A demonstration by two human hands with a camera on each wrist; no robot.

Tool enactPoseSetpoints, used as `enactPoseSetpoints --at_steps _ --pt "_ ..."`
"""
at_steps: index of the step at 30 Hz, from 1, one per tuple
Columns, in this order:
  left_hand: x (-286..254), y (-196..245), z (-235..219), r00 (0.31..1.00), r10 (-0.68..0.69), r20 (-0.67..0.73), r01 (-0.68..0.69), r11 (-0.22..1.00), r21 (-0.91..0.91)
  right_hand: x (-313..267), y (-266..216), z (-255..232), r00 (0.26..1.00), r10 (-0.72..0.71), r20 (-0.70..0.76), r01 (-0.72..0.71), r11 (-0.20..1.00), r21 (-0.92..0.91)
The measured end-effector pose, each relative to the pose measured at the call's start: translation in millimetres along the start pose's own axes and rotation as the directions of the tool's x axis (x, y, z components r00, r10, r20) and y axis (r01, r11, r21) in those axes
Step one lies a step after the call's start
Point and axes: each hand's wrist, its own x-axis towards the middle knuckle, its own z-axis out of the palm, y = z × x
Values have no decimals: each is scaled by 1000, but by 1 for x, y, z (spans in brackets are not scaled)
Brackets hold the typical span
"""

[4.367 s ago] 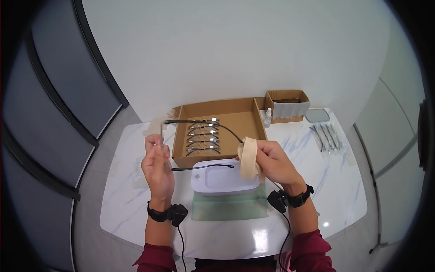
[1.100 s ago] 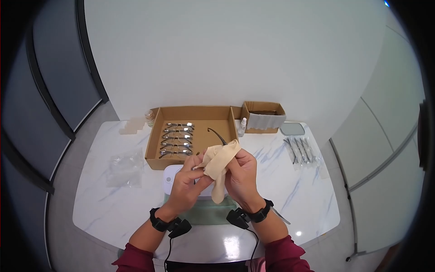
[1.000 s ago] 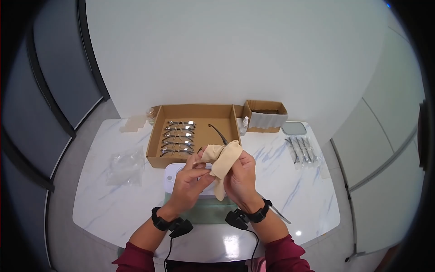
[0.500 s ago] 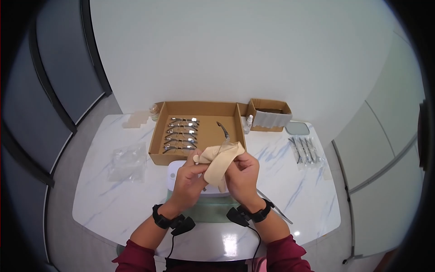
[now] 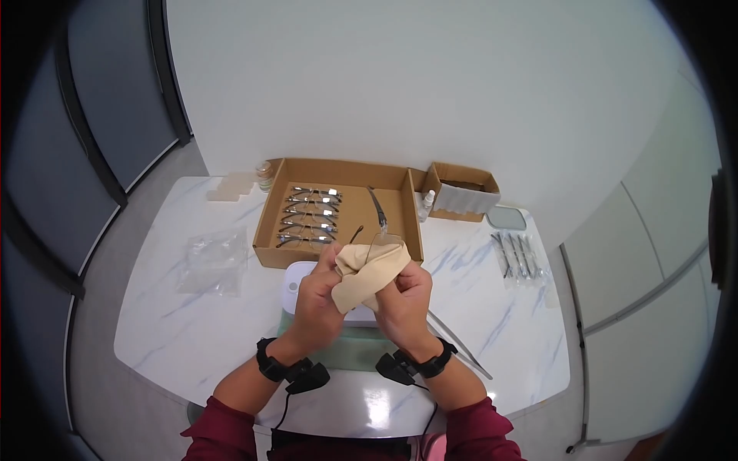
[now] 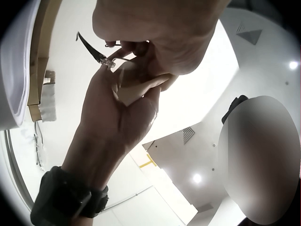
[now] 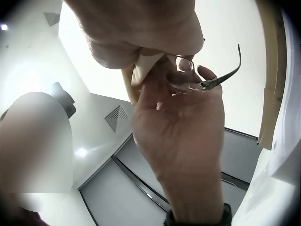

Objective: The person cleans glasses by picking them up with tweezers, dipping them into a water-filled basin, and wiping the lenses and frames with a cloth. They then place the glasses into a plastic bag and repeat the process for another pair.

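A pair of glasses is held up in front of the person, its dark temple (image 5: 377,209) rising above a beige cloth (image 5: 367,278). The left hand (image 5: 317,303) grips the cloth and the glasses from the left side. From the right, the right hand (image 5: 405,307) pinches cloth around a lens, with its thumb against the fabric. Part of a clear lens (image 5: 383,243) shows over the cloth's top edge. In the right wrist view the hinge and temple (image 7: 221,79) stick out past the fingers. The cloth hides most of the frame.
Behind the hands, a cardboard tray (image 5: 346,166) holds several glasses (image 5: 309,216). A white basin (image 5: 292,288) sits on a green mat (image 5: 350,353). Spray bottle (image 5: 427,204), small box (image 5: 461,192), mirror (image 5: 506,218) and bagged glasses (image 5: 521,255) stand right; plastic bags (image 5: 211,261) lie left.
Earlier the left hand held the glasses up apart from the right hand's cloth; now both hands are together at the cloth. More of the lens and second temple show above it than half a second ago.
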Motion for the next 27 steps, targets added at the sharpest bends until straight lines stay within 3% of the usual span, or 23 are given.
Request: enactPoseSetpoints --at_steps 2,5,9,11,14,18,20,24,27 --pt "0 -8 -4 997 78 15 -78 997 -23 1 4 0 996 -77 49 76 997 21" --pt "-1 -8 -1 1000 13 -26 -16 988 -156 2 -9 -4 993 -92 80 101 987 -122" --pt "4 0 -2 999 30 23 -27 989 -147 9 -18 -16 990 -124 59 130 987 -100" --pt "3 1 -6 991 -26 132 20 999 49 11 -25 -21 995 -85 43 78 986 148" --pt "4 1 -6 987 35 156 -53 992 115 11 -23 -16 999 -13 -41 19 987 162" --pt "7 7 0 990 120 76 -127 986 106 3 -8 -12 1000 -4 -16 6 995 97" --pt "4 9 0 999 28 -25 -29 998 -47 -2 -1 -4 999 -37 11 37 998 47" --pt "4 7 -3 996 83 -43 -84 996 -40 -2 -2 1 996 -74 48 75 997 -22" --pt "5 4 -6 993 117 0 -116 991 64 0 -11 1 997 -72 24 73 997 -30"
